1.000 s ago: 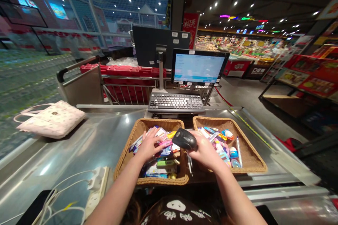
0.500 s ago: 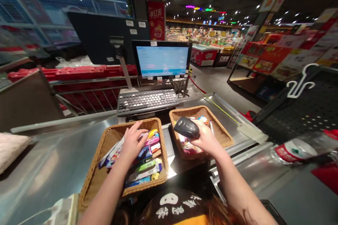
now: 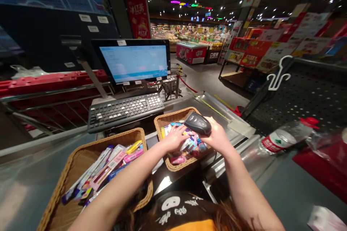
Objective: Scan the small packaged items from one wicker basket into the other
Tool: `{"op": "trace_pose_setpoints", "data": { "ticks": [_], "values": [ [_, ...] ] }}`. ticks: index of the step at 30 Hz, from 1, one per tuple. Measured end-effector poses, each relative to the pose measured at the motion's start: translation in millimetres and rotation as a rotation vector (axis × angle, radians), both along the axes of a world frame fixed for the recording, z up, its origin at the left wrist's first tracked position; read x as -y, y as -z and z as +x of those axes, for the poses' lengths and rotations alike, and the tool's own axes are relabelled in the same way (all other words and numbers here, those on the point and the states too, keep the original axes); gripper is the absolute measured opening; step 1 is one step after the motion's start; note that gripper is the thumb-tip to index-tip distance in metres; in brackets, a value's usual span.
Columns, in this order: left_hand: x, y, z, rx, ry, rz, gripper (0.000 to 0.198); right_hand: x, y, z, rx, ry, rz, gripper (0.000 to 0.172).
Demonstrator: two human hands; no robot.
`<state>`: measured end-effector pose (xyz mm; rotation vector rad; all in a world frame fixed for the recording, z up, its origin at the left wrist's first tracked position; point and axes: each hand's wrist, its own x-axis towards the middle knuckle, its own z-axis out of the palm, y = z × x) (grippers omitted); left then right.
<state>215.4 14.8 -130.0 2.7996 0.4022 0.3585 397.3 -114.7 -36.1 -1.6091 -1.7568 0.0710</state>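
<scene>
My right hand point(image 3: 217, 135) is wrapped round the grip of a black handheld barcode scanner point(image 3: 197, 123), its head tilted left above the smaller wicker basket point(image 3: 173, 168). Small colourful packets point(image 3: 193, 144) fill that basket. Over its left part reaches my left hand point(image 3: 176, 139), fingers stretched out and touching the packets, with nothing visibly gripped. To the left is a larger wicker basket point(image 3: 73, 166) with slim packaged items point(image 3: 108, 168) in it; my left forearm passes over it and hides part of the contents.
Behind the baskets stand a keyboard point(image 3: 126, 110) and a lit monitor point(image 3: 135, 63). At right, a plastic bottle with a red cap point(image 3: 284, 137) lies near a white hanger point(image 3: 278, 74) on a black perforated panel point(image 3: 306, 94). The metal counter point(image 3: 16, 180) extends left.
My left hand has moved right, from the larger basket into the smaller one. The scanner stays in my right hand over the smaller basket. The camera view has turned right.
</scene>
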Motion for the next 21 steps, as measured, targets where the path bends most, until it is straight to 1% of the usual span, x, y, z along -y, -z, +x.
{"op": "trace_pose_setpoints", "data": {
  "ticks": [2,5,8,11,14,18,21],
  "values": [
    [-2,8.6,22,-0.048,0.081,0.02,0.036,1,1.4,8,-0.005,0.013,-0.004,0.049],
    [-4,26.9,49,-0.151,0.16,0.037,0.041,1,3.7,18,-0.022,0.02,-0.011,0.049],
    [-3,46.6,67,-0.277,0.183,0.031,0.043,0,6.3,26,-0.037,0.033,-0.005,0.048],
    [0,57.8,75,-0.371,0.182,0.029,0.044,0,9.2,32,-0.045,0.053,0.006,0.047],
    [6,56.1,76,-0.442,0.187,0.05,0.041,-1,11.6,37,-0.052,0.058,0.002,0.047],
    [11,43.3,75,-0.405,0.131,0.082,0.039,-3,12.9,40,-0.058,0.06,0.016,0.046],
    [9,32.9,76,-0.377,0.108,0.093,0.036,-4,12.3,40,-0.061,0.054,0.025,0.044]
  ]
}}
